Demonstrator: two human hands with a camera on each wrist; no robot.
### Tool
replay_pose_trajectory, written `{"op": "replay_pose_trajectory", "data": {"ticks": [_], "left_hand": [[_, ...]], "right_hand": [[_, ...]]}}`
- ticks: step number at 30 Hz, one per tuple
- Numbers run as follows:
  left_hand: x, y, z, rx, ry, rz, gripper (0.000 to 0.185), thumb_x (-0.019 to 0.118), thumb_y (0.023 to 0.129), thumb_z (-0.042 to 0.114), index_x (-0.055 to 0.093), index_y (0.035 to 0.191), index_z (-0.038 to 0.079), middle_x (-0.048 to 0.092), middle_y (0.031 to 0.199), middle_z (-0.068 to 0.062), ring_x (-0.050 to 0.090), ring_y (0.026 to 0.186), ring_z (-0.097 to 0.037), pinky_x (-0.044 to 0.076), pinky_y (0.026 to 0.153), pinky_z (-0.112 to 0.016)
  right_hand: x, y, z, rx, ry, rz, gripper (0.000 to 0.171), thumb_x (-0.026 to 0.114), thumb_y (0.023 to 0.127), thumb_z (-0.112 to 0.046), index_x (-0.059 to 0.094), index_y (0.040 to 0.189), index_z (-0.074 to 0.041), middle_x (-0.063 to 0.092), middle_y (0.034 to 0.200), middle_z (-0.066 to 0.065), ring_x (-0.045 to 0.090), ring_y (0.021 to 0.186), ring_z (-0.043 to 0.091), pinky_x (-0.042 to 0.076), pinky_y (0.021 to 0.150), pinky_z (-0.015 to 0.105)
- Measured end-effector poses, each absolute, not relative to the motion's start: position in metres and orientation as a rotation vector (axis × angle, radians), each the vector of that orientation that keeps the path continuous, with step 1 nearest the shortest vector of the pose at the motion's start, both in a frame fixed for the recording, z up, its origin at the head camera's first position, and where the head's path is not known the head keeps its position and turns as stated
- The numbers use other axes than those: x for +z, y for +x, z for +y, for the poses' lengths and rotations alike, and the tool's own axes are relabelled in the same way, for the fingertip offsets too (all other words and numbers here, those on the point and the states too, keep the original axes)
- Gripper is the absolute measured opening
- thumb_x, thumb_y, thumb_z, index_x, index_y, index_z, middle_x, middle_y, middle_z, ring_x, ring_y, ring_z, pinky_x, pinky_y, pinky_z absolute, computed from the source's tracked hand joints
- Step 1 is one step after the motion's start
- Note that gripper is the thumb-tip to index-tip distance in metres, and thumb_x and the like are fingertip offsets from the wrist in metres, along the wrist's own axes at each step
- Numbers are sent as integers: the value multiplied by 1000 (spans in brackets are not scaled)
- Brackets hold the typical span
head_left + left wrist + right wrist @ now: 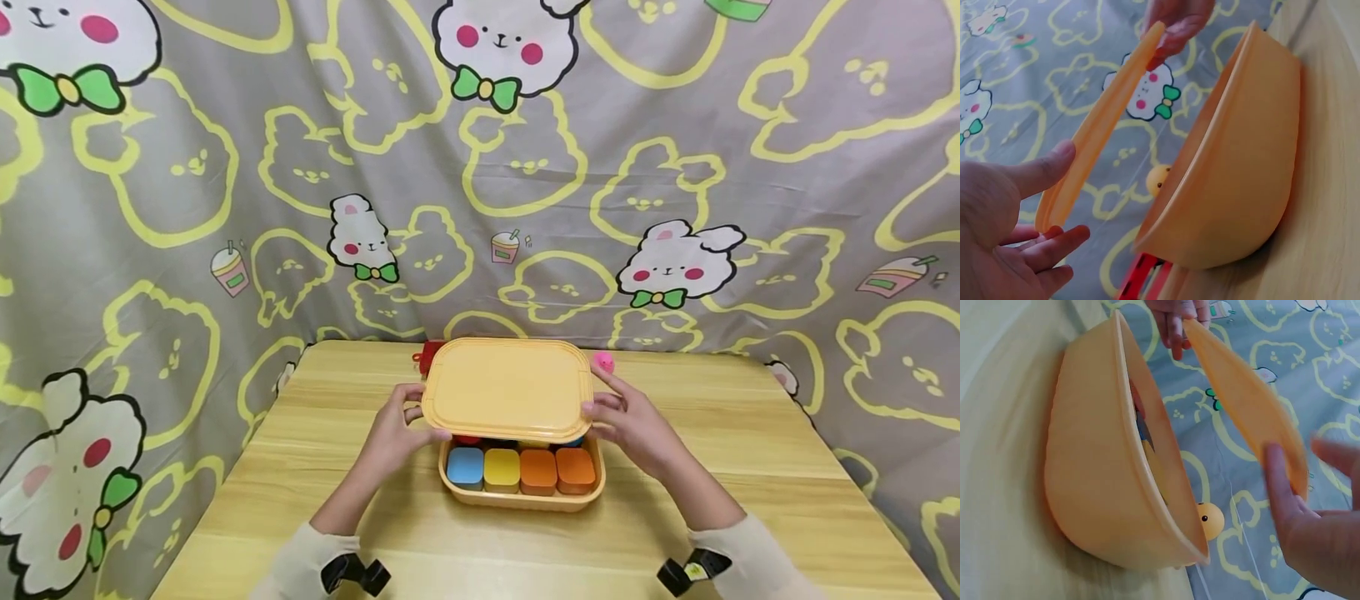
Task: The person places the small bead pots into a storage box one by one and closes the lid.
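Note:
An orange-yellow lid [506, 387] hovers tilted over an open box [525, 498] of the same colour on the wooden table [750, 467]. My left hand [418, 422] pinches the lid's left edge, thumb on top and fingers beneath. At the opposite edge my right hand [597, 408] holds it the same way. Inside the box the front row shows a blue block [465, 467], a yellow block [501, 469] and two orange blocks [557, 471]. The left wrist view shows my left hand [1063, 194] round the lid [1104, 125], beside the box [1241, 156]. In the right wrist view, my right hand [1297, 465] grips the lid [1247, 400] above the box [1110, 456].
A red toy [430, 354] and a pink toy [603, 362] lie on the table behind the box. A small yellow duck-like figure [1210, 520] sits past the box's far side. A grey cartoon-print cloth [480, 167] hangs behind and around the table.

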State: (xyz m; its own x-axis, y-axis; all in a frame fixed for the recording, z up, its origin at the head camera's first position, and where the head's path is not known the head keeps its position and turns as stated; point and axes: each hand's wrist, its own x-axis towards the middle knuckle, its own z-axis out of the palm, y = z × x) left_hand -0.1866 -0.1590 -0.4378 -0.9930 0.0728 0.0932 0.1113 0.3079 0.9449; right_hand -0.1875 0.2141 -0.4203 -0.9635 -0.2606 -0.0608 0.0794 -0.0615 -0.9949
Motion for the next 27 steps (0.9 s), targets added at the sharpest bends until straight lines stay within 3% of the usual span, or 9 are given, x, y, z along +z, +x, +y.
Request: {"op": "replay_pose_trajectory", "data": {"ticks": [4,9,14,18,21,23,27], "left_hand": [[-440,-186,-156,-1888,-231,-2511,89,94,74,6,43,147,0,50,131,-21,64,124,-35,58,90,-36],[-441,-190,-160,-2001,-411,-2535,93,88,82,6,34,157,-3,47,131,-24,66,120,-34,58,87,-25],[-440,-194,-162,-2008,-418,-2585,80,79,90,4,36,157,-4,52,126,-22,70,114,-31,59,84,-25],[-439,-196,-159,-1884,-303,-2577,59,76,92,0,54,146,-4,65,115,-17,72,100,-23,59,80,-23],[-437,-196,-157,-1777,-239,-2518,38,77,91,2,69,129,-1,72,103,-12,69,90,-18,56,77,-23],[-437,-196,-156,-1724,-217,-2473,24,78,91,5,74,115,1,72,95,-9,66,87,-17,54,76,-23],[-434,-195,-156,-1666,-232,-2418,9,78,93,12,77,98,5,69,83,-8,63,80,-19,51,68,-23]], "right_hand": [[-427,-178,221,-2055,-286,1919,95,69,97,-2,7,168,-20,57,134,17,71,102,20,60,89,36],[-432,-169,229,-2026,-293,1949,97,69,97,-1,6,168,-20,56,136,20,71,103,20,60,90,36],[-435,-164,233,-2006,-276,2011,95,70,97,-3,8,168,-18,58,138,22,72,102,21,60,89,40],[-436,-162,232,-1984,-308,2153,75,66,100,-4,23,161,1,60,135,28,72,99,18,61,87,40],[-435,-160,229,-1971,-324,2320,52,62,103,-5,43,147,12,63,126,30,71,97,13,62,85,37],[-434,-159,228,-1952,-317,2441,39,62,103,-6,55,137,13,65,119,27,70,97,12,61,85,33],[-431,-155,228,-1825,-279,2698,23,66,102,-13,72,119,3,69,108,14,70,91,10,59,83,26]]}}
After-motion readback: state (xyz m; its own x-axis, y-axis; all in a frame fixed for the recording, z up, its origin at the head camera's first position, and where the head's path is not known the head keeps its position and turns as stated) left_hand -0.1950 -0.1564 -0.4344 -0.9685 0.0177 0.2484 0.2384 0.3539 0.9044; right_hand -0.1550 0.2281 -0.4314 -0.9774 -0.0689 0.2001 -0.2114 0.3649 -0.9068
